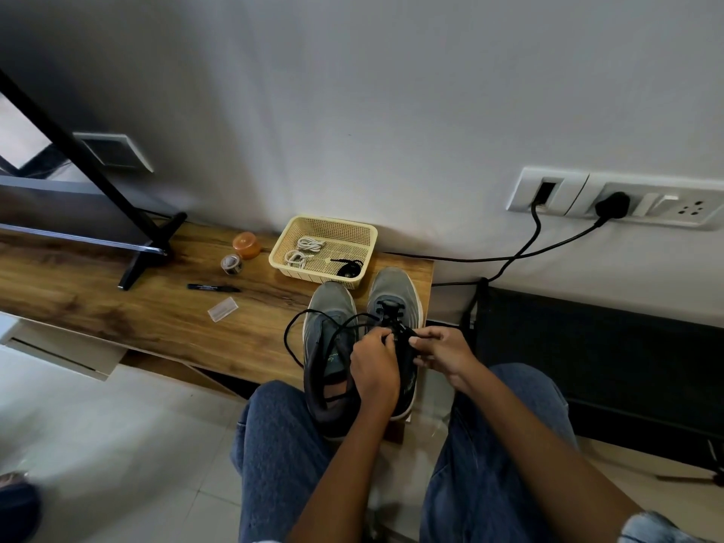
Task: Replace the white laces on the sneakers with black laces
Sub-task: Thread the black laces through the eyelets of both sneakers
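Observation:
Two grey sneakers stand side by side on the wooden table's right end, toes to the wall. The right sneaker (393, 295) has a black lace (388, 309) threaded through its lower eyelets. My left hand (374, 368) pinches one end of that lace over the tongue. My right hand (442, 352) pinches the other end just right of it. A long loose loop of the black lace (292, 339) curves over the left sneaker (327, 319), which shows no lace in its eyelets. White laces (303, 248) lie coiled in the yellow basket (364, 233), beside another black lace (348, 268).
The wooden table (117, 307) also holds a black marker (213, 287), a small clear packet (222, 309), a tape roll (231, 263) and an orange lid (246, 244). A TV stand leg (149, 248) stands at left. Black cables (521, 248) run from wall sockets at right.

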